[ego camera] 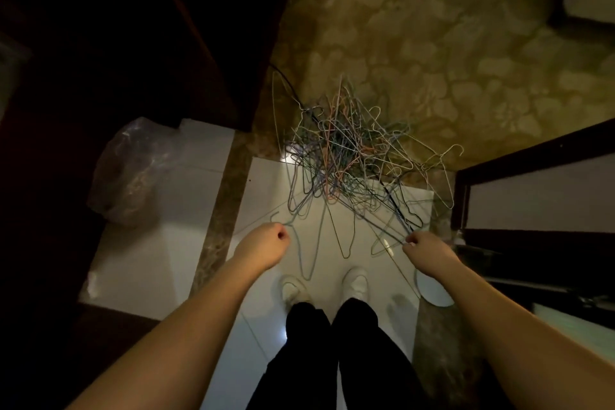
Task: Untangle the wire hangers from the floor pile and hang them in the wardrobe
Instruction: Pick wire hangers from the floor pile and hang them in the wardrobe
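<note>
A tangled pile of thin wire hangers (346,156) in blue, pink, green and white lies on the floor ahead of my feet. My left hand (266,243) grips the neck of a pale blue hanger (307,256), whose body hangs down towards my shoes. My right hand (422,248) pinches the ends of several wires (389,233) that still run up into the pile. Both hands are held above the white tiles, left and right of the pile's near edge. The dark wardrobe (133,27) stands at the left.
A clear plastic bag (129,170) sits on the floor at the left by the dark furniture. A dark-framed piece of furniture (532,183) lines the right side. A white round object (436,289) lies under my right wrist. My white shoes (356,283) stand on the tiles.
</note>
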